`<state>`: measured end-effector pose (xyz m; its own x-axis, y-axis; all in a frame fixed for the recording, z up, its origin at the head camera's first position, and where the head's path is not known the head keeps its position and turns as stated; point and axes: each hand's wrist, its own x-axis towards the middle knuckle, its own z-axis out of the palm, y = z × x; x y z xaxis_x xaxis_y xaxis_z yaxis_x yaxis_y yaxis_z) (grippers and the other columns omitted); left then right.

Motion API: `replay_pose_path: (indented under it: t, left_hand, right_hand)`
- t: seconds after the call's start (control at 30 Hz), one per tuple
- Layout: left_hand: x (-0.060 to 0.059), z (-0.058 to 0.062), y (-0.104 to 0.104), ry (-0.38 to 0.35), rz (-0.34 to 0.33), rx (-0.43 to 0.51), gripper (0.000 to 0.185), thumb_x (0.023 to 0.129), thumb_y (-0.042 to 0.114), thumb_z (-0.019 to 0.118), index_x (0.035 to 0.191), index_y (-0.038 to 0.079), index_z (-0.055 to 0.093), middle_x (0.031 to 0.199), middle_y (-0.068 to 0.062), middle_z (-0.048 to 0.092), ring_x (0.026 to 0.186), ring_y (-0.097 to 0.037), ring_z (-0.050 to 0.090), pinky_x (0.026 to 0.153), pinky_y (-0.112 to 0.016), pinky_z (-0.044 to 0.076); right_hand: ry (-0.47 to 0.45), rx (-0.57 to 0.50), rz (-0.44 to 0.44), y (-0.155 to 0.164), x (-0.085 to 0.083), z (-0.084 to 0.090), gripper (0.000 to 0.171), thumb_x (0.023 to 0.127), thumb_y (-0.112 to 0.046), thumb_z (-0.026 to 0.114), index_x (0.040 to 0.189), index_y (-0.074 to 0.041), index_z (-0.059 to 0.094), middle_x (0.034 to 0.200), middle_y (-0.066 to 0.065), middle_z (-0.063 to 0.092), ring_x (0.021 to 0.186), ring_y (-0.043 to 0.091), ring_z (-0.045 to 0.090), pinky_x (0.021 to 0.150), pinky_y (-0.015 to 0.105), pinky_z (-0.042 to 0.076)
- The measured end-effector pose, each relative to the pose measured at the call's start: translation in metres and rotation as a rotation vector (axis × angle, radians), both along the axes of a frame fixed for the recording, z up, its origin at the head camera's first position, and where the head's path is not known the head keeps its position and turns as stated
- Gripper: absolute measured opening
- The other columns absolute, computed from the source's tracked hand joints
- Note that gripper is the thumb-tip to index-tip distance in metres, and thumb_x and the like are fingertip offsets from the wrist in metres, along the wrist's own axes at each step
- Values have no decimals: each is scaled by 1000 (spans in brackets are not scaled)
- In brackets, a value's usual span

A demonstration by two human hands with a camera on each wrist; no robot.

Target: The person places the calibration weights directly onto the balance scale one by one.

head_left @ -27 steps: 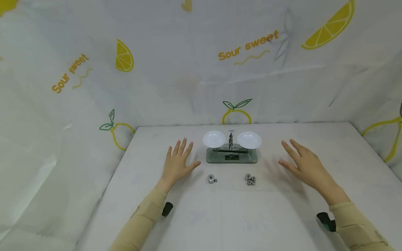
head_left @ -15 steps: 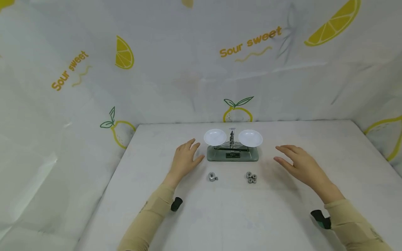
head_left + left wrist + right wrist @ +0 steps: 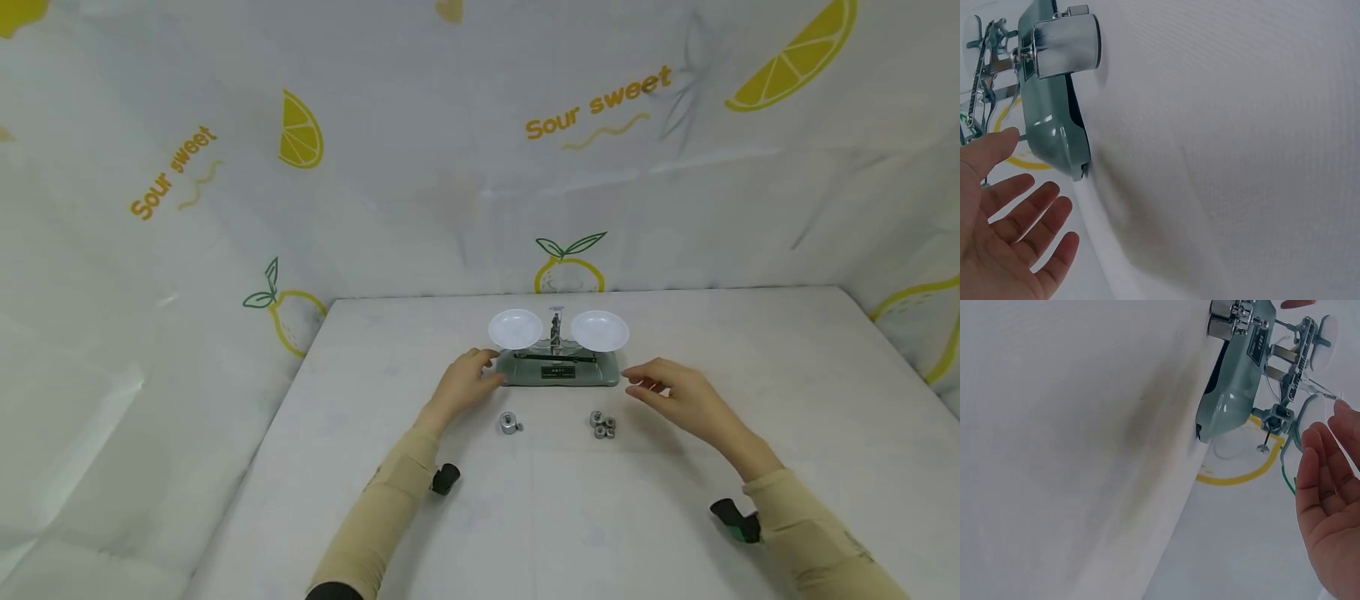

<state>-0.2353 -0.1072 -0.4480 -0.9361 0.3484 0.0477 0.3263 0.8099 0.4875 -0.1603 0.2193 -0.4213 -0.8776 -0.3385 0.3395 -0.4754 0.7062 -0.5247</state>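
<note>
A green balance scale [image 3: 558, 375] with two white pans stands in the middle of the table. My left hand [image 3: 461, 385] is at the left end of its base; in the left wrist view the fingers [image 3: 1029, 212] are loosely spread and the thumb is beside the base, contact unclear. Just off the right end is my right hand [image 3: 678, 398], fingers slightly bent and holding nothing. In front of the scale lie a large metal weight [image 3: 508, 422] with a tiny one beside it, and a cluster of several smaller metal weights [image 3: 602, 425] further right.
The white table [image 3: 555, 517] meets a hanging cloth backdrop [image 3: 390, 200] with lemon prints, close behind the scale. Black wrist-worn pieces show below the left sleeve [image 3: 386, 500] and the right sleeve [image 3: 810, 533].
Both hands have moved inward to the two ends of the scale, the left going right and the right going left. Their spread fingers have bent somewhat. Scale and weights stay put.
</note>
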Motion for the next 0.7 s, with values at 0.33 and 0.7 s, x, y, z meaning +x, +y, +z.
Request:
replay_pose_path:
  t: [0.33,0.7]
  left_hand:
    - [-5,-11,5,-61,13,38,52,89,32,61,133,7,48,108,-11,60,96,-22,58,81,-37,48]
    - [-11,-20,16,-40,-20,41,48,88,15,62,132,1,46,96,-9,55,81,-15,49,72,-28,45]
  right_hand:
    - [-248,9,86,-7,-7,-4,24,86,-16,66,107,-6,67,96,6,67,80,1,54,70,22,47]
    - [-387,79,199,-8,-18,-10,22,84,-9,66,105,-4,66,92,2,67,80,7,55,69,22,46]
